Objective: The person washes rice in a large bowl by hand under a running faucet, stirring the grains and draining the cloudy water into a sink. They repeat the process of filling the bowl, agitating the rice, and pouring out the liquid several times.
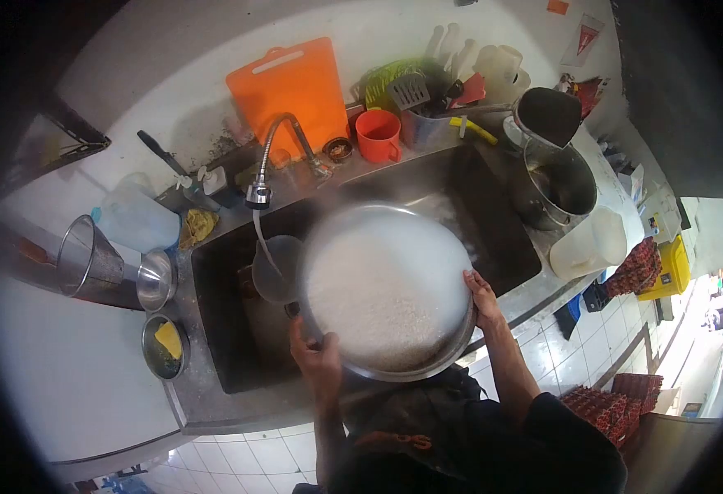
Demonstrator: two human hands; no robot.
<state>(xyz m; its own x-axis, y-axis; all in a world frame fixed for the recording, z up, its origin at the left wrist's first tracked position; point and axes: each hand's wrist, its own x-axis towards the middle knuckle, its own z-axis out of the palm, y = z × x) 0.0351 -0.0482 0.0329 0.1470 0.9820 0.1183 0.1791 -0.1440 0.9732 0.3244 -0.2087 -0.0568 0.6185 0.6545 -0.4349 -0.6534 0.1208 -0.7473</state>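
Note:
Both my hands hold a large round metal bowl (406, 373) over the sink. My left hand (320, 360) grips its lower left rim, and my right hand (482, 298) has its fingers closed on the right rim. Inside the bowl is cloudy white liquid (411, 247), with pale grains that look like rice (378, 309) at the near side. The bowl appears tilted toward the far side. Water runs from the flexible faucet (258, 195) into a translucent container (272, 276) in the sink, left of the bowl.
The dark sink (221, 329) lies beneath. Behind it stand an orange cutting board (299, 90), a red mug (378, 136) and a utensil holder (423, 130). Metal pots (560, 185) and a white pitcher (589, 243) are right; a strainer (90, 259) and small bowls (155, 280) are left.

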